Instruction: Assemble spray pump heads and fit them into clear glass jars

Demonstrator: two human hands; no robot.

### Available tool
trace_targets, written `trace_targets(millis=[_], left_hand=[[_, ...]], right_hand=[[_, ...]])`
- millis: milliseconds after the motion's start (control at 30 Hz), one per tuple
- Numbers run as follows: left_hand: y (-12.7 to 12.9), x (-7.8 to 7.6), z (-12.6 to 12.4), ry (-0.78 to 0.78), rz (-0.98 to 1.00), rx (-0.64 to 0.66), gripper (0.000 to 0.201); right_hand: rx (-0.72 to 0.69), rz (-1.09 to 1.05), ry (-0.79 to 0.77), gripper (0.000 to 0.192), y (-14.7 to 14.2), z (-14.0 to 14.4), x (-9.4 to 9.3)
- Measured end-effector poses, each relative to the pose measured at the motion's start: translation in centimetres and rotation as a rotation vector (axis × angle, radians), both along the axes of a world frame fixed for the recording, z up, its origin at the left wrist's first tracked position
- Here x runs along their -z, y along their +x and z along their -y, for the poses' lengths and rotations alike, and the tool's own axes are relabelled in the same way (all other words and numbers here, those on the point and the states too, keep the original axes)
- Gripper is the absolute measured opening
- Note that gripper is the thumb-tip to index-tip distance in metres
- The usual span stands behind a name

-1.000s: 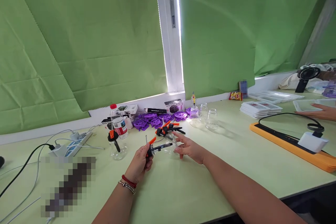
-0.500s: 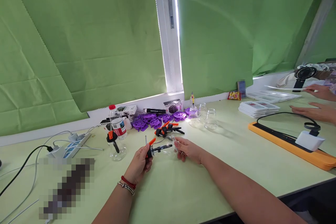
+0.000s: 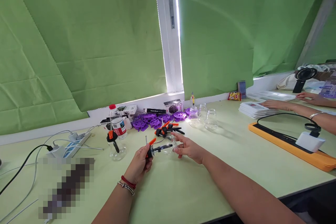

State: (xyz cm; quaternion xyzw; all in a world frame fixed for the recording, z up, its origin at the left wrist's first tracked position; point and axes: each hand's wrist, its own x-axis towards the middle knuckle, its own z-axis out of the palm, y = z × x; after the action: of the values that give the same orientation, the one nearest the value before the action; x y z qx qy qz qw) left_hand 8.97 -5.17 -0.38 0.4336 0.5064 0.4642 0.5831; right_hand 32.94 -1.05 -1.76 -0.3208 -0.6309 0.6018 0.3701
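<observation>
My left hand [image 3: 142, 159] is closed around a black sprayer head with an orange lever [image 3: 152, 141], holding it sideways above the table. Its dark tube [image 3: 164, 148] points right, inside a clear glass bottle [image 3: 168, 151] lying on its side in the air. At the bottle's base my right hand [image 3: 187, 148] curls its fingers and thumb around the glass, with the index finger raised. Just behind are several black and orange sprayer heads [image 3: 165, 131]. A glass bottle with a sprayer head [image 3: 117, 150] stands to the left.
Clear glass bottles [image 3: 210, 120] stand behind, beside purple plastic pieces [image 3: 154, 120]. A red-capped water bottle [image 3: 119, 126] and power strip [image 3: 77, 146] are left. An orange power strip [image 3: 291, 147] lies right. Another person's hands [image 3: 278, 105] touch stacked white sheets [image 3: 256, 110].
My right hand's fingers have spread and shifted around the bottle's base. My left hand stays in place. The other person's hand has moved left onto the white stack.
</observation>
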Motion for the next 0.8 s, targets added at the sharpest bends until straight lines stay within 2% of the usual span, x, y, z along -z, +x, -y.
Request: trace_targets(millis=[200,500,800], left_hand=[[0.0,-0.07,-0.05,0.004,-0.002,0.004,0.044],[0.05,-0.1,0.2,0.01,-0.014,0.015,0.044],[0.1,-0.05,0.12,0.002,-0.004,0.022,0.045]], right_hand=[[0.017,0.043,0.005,0.074,-0.08,-0.22,0.18],[0.009,-0.007,-0.031,0.073,-0.47,-0.21,0.36],[0.018,0.009,-0.101,0.072,-0.58,-0.24,0.35]])
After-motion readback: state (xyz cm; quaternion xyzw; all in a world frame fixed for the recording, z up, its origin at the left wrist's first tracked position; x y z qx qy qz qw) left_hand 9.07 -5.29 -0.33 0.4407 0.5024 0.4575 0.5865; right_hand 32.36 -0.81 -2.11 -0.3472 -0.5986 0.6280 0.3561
